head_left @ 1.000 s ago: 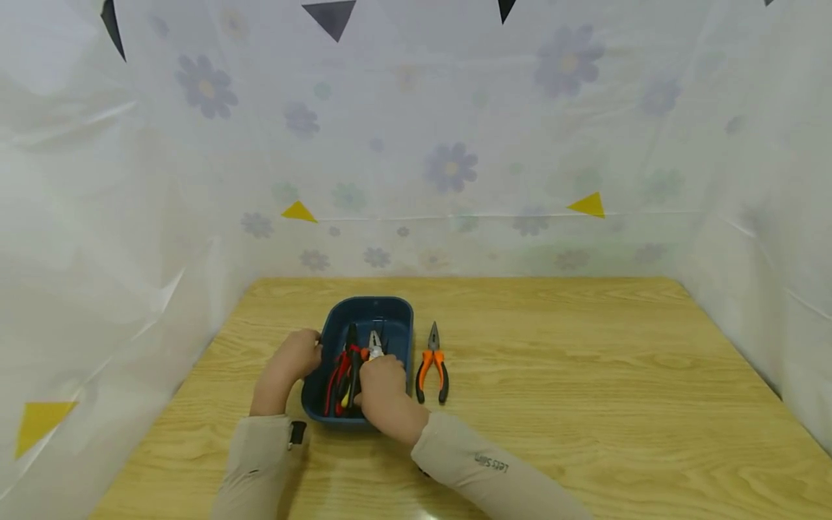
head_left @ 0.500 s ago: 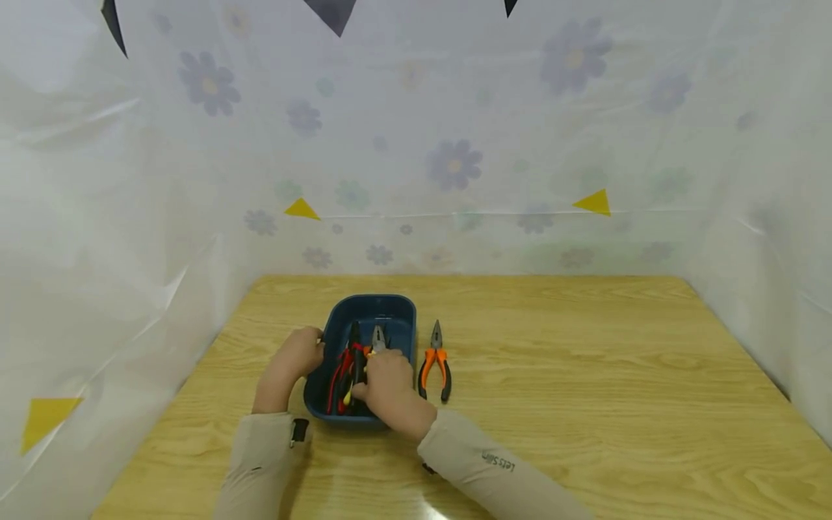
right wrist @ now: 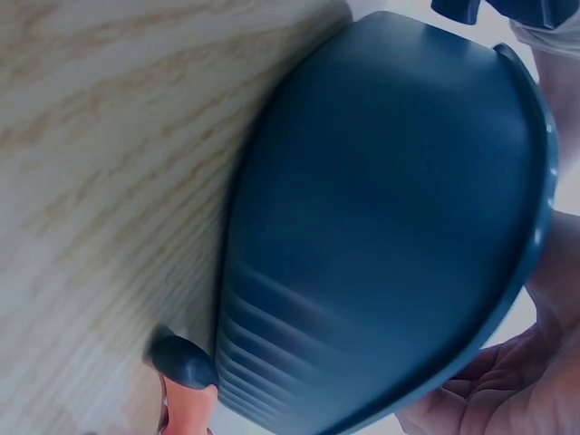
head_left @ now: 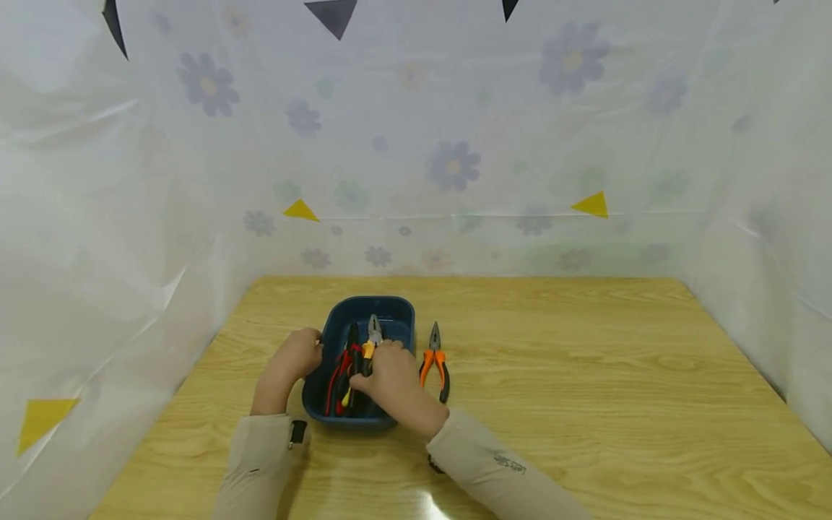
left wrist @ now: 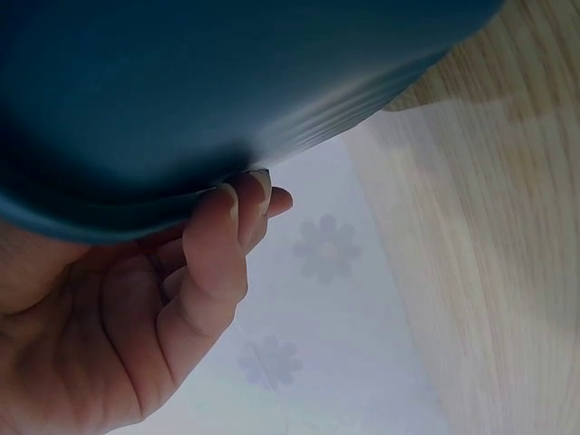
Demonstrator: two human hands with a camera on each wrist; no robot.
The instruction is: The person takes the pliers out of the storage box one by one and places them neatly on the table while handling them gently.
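Observation:
My left hand (head_left: 297, 355) holds the left rim of a dark blue plastic bin (head_left: 398, 321). In the left wrist view, the fingers of that hand (left wrist: 177, 313) curl up to the edge of the bin (left wrist: 208, 82). Inside the bin, my right hand (head_left: 393, 379) grips combination pliers (head_left: 373, 329) with yellow-and-black handles, their steel nose pointing away from me. Much of the handles is hidden by the hand. Red-handled pliers (head_left: 334, 383) lie at the bin's left, beside other dark and yellow handles. In the right wrist view, the bin wall (right wrist: 381, 199) hides most of the work.
Long-nose pliers (head_left: 434, 357) with orange-and-black handles lie on the wooden table (head_left: 559, 375), just right of the bin; my right hand comes close to their handles. White flower-patterned sheeting (head_left: 455, 108) encloses the table at the back and sides.
The right hand has moved slightly right and farther from me, and the yellow-handled pliers show more of their nose and handles. The left hand stays on the rim.

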